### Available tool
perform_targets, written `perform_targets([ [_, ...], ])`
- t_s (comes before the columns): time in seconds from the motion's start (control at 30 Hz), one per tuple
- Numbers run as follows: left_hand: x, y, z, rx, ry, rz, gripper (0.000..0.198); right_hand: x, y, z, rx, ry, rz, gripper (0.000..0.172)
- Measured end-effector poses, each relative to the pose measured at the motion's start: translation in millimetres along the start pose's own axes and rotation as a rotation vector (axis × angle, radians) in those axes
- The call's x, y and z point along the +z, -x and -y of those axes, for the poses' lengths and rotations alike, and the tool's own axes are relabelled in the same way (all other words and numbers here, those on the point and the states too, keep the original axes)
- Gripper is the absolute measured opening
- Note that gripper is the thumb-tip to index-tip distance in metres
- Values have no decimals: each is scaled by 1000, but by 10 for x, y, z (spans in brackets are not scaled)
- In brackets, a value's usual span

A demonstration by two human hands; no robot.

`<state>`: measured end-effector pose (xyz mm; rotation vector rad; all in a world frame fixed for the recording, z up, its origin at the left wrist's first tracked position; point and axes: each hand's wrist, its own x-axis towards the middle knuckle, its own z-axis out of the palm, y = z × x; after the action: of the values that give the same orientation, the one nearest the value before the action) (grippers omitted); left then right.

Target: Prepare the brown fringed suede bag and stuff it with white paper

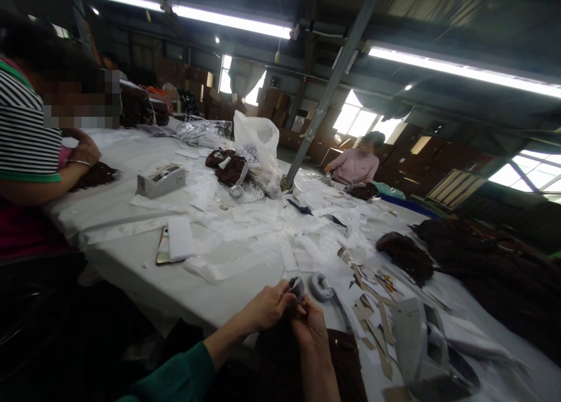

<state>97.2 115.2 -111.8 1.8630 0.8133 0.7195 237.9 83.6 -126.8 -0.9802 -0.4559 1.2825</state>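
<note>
bag [268,134] reads "cp3" (grey strip [298,288] held)

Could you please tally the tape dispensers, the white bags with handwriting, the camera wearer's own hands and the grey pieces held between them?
Tape dispensers: 2
White bag with handwriting: 1
Wearer's hands, left hand and right hand: 2
Held grey piece: 1
Total: 6

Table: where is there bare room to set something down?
The barest patch of table lies along its near edge, between the white block and the left hand; another lies left of that block. Cardboard strips and a tape dispenser crowd the right; paper scraps cover much of the middle.
</note>
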Motion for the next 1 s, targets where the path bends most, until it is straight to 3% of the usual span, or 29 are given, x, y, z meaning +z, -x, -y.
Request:
perform_targets([
  [0.23, 88, 6, 49, -11, -124, -98, 19, 81, 207, 19, 17, -29, 41, 23],
  [0.53, 148, 30, -62, -5, -271, 56, 23, -108, 191, 44, 56, -80, 46, 33],
  [0.73, 169, 12, -2, -6, -279, 108, 26, -125, 165, 24, 63, -129, 59, 26],
  [0.9, 206, -16, -35, -34, -520, 109, 33, -178, 210, 23, 56, -154, 45, 25],
  [1.0, 260, -46, -81, -42, -654, 137, 35, -251, 227, 28, 13, -52, 20, 30],
])
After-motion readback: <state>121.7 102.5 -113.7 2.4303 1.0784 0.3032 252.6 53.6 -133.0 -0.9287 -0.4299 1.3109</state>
